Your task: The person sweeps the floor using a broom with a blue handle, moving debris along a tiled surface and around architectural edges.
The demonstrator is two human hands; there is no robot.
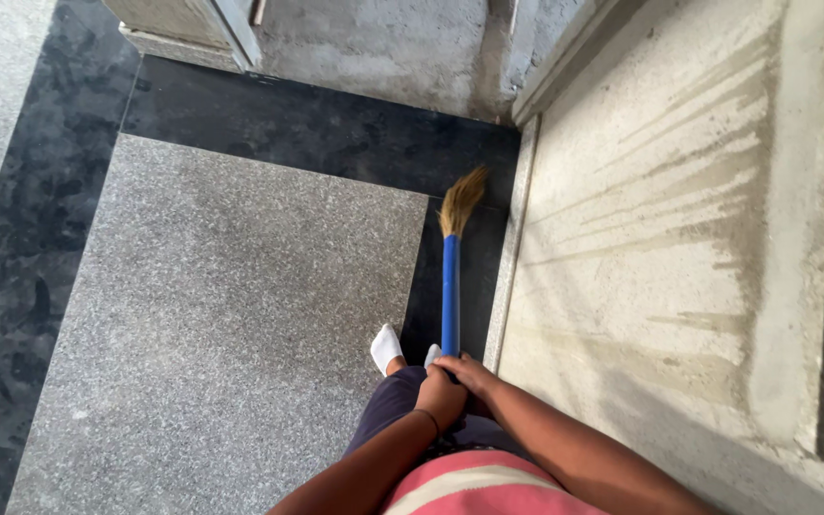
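Note:
A broom with a blue handle and straw-coloured bristles points away from me along the black floor border beside a wall. My left hand is closed around the near end of the handle. My right hand lies over the left hand and the handle end, also gripping. The bristles rest on the black stone strip near the corner. My feet in white socks stand just behind the handle.
A grey speckled floor panel framed by black stone spreads to the left. A rough plastered wall rises on the right, and a concrete wall with a door frame stands at the far end.

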